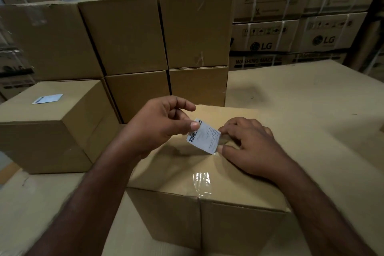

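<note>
A sealed cardboard box (187, 174) with clear tape along its top seam stands right in front of me. Just above its top, my left hand (158, 127) pinches the left edge of a small white barcode label (204, 137) between thumb and fingers. My right hand (249, 147) pinches the label's right edge, thumb at the lower corner and fingertips at the upper one. The label is tilted, its right side lowest, close to the box top; whether it touches I cannot tell.
Another box (52, 131) with a white label (47, 98) on top sits to the left. Plain cartons (128, 33) are stacked behind, printed LG cartons (291, 35) farther back. Everything rests on a flat cardboard surface (301, 97) that extends to the right.
</note>
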Demonstrator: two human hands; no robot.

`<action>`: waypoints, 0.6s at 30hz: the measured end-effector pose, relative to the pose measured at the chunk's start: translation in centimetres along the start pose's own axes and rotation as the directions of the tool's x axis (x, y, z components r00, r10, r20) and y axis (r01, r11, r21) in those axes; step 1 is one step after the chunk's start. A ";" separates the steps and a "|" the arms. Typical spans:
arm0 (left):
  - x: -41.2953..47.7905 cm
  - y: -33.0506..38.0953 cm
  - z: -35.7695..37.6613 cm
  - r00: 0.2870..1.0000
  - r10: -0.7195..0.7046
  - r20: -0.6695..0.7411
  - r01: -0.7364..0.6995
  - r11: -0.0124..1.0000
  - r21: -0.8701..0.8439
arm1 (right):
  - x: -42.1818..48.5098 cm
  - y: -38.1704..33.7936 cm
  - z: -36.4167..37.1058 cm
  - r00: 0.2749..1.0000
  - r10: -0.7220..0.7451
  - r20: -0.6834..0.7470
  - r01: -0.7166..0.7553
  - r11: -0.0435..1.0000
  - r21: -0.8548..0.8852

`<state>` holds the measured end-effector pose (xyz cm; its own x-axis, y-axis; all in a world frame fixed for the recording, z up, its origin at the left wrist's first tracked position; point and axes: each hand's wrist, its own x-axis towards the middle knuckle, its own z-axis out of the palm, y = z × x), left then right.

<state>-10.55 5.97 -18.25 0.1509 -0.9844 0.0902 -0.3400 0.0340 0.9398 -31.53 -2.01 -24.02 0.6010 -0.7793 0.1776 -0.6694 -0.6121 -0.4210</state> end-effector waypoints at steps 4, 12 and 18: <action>-0.4 0.1 -0.8 0.999 0.030 -0.018 -0.030 1.000 0.004 | -0.3 0.2 0.0 1.000 -0.025 -0.012 0.025 1.000 0.009; -0.1 -0.8 -1.8 0.907 0.038 -0.420 -0.161 0.951 -0.263 | -0.2 0.3 0.0 0.999 -0.047 -0.020 0.047 0.999 0.008; -0.5 -3.8 1.4 0.865 -0.147 -0.479 -0.122 0.866 -0.486 | 2.9 -0.4 -1.1 0.999 0.032 0.011 -0.030 0.987 -0.156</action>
<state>-10.61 6.08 -22.32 0.6255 -0.7740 0.0982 0.1379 0.2335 0.9625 -29.92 -4.17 -22.37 0.5836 -0.7972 0.1544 -0.7473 -0.6017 -0.2820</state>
